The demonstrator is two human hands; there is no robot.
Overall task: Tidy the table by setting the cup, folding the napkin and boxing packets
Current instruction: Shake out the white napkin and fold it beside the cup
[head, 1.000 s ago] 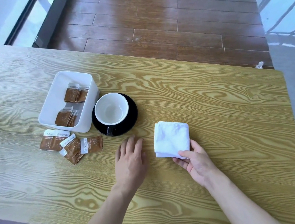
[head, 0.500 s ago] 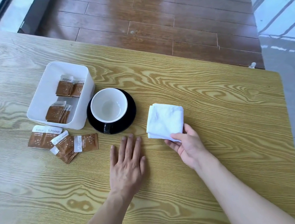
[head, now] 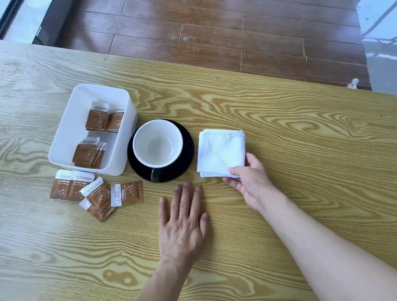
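Note:
A white cup stands upright on a black saucer at mid-table. To its right lies a folded white napkin; my right hand pinches its near right corner. My left hand rests flat on the wood, fingers apart, just in front of the saucer and holding nothing. A white box left of the cup holds several brown packets. Several more brown packets lie loose on the table in front of the box.
The wooden table ends at a far edge with brown floorboards beyond. Its right edge borders grey floor. The near edge runs under my forearms.
My right hand has slid the folded napkin away from me and closer to the saucer. My left hand has flattened and stayed in front of the saucer.

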